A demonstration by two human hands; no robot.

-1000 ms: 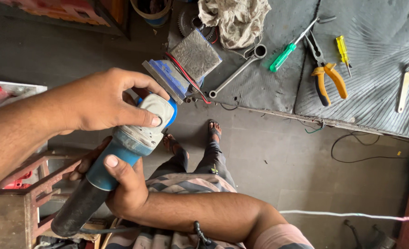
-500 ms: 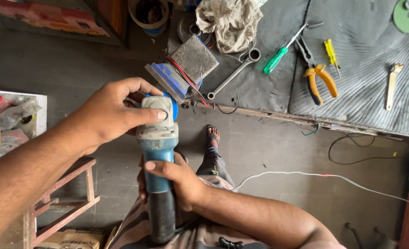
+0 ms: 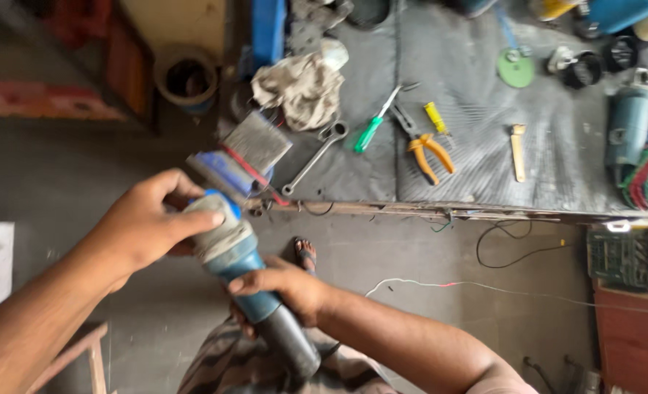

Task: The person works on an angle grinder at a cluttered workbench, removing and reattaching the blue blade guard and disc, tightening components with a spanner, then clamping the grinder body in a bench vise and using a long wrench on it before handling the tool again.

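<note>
Angle grinder (image 3: 243,273): rigid, likely nose-heavy. Your left hand (image 3: 145,222) has fingers wrapped on the head at 10 o'clock; right hand (image 3: 284,288) clasps the body.

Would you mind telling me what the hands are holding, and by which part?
Both grip a blue angle grinder: left hand on its grey head, right hand around its body.

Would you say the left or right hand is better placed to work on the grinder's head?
Probably the left hand: its fingers already wrap the angle grinder at the head end, while the right hand steadies the body further back.
</note>
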